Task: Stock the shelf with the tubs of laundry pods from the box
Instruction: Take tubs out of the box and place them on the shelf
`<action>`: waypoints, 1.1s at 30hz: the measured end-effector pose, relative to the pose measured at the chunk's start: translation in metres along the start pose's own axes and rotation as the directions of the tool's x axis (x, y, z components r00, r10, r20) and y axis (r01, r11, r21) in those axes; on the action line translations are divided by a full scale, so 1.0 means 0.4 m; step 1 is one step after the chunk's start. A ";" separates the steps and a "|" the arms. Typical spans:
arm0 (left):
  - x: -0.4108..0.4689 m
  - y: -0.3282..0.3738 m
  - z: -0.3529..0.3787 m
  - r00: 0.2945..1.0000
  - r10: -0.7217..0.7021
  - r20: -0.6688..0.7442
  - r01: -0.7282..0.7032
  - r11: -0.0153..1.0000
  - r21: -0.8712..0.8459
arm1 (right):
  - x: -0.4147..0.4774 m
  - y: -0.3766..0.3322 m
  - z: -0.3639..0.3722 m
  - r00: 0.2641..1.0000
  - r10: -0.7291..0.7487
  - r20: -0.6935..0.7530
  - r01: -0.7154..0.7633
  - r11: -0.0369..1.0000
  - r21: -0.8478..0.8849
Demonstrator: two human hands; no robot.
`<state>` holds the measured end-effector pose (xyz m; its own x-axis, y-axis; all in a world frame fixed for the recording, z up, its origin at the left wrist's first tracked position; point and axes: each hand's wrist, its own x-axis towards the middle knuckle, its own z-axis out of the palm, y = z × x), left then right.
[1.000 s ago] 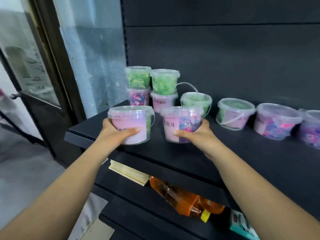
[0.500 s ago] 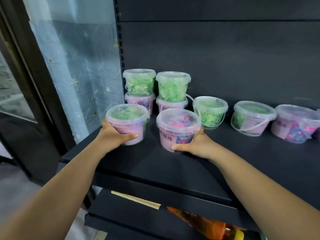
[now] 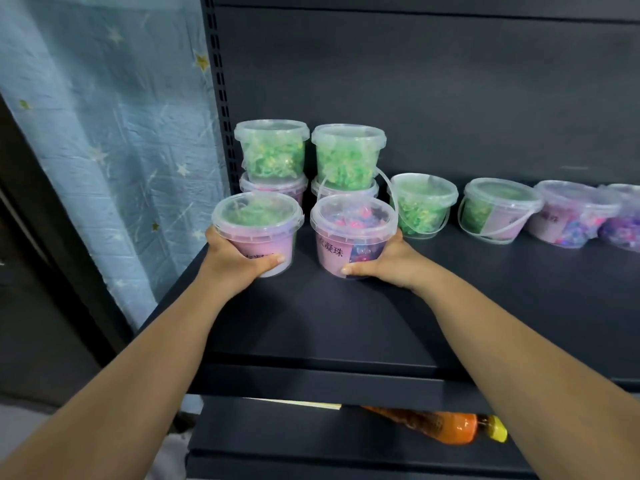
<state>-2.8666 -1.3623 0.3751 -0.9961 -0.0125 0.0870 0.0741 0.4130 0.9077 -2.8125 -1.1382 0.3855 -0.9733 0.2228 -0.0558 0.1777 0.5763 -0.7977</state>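
My left hand point(image 3: 235, 263) grips a clear tub with green pods and a pink label point(image 3: 258, 230), set on the dark shelf point(image 3: 329, 317) near its left end. My right hand point(image 3: 388, 263) grips a second tub with pink and blue pods point(image 3: 351, 230) just to the right of it. Both tubs stand upright in front of two stacks: green-pod tubs point(image 3: 272, 150) point(image 3: 348, 155) on top of pink-label tubs. To the right, a row of single tubs point(image 3: 424, 204) point(image 3: 498, 209) point(image 3: 575, 213) lines the back of the shelf.
The shelf's dark back panel point(image 3: 415, 81) rises behind the tubs. A slotted upright post point(image 3: 218, 81) bounds the left side, with a blue star-patterned curtain point(image 3: 104, 133) beyond it. On the lower shelf lies an orange bottle point(image 3: 440, 424).
Both hands have carried their tubs further in over the shelf, up close to the stacks. The view has moved closer and tilted up.
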 end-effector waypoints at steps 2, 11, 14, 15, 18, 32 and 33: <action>-0.002 0.000 -0.001 1.000 0.003 0.014 -0.003 1.000 0.010 | 0.000 0.008 0.006 1.000 0.009 -0.020 -0.008 1.000 0.021; -0.080 0.002 -0.030 0.996 -0.063 0.064 0.064 0.998 -0.016 | -0.079 0.003 -0.002 0.988 -0.074 -0.135 0.081 0.995 0.049; -0.173 0.038 -0.043 0.995 -0.077 0.067 0.088 0.981 -0.172 | -0.157 0.027 -0.049 0.982 -0.092 -0.167 0.093 0.996 -0.001; -0.208 0.058 -0.039 0.997 -0.044 0.065 0.056 0.977 -0.205 | -0.189 0.044 -0.073 0.976 -0.095 -0.196 0.094 0.995 -0.016; -0.334 0.135 0.033 0.988 0.087 0.127 -0.043 0.948 -0.315 | -0.318 0.114 -0.169 0.953 -0.091 -0.289 0.098 0.995 0.012; -1.057 0.389 0.882 0.434 0.415 0.800 -0.312 0.902 -0.299 | -1.174 0.751 -0.696 0.735 0.354 -0.579 -0.341 0.930 0.136; -1.096 0.391 0.926 0.395 0.416 0.819 -0.315 0.899 -0.304 | -1.214 0.785 -0.709 0.711 0.385 -0.588 -0.373 0.916 0.149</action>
<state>-2.4356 -0.9549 0.3269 -0.4013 0.9128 0.0759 0.3953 0.0979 0.9133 -2.2426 -0.8425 0.3323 -0.5382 0.8428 0.0062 0.5040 0.3277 -0.7991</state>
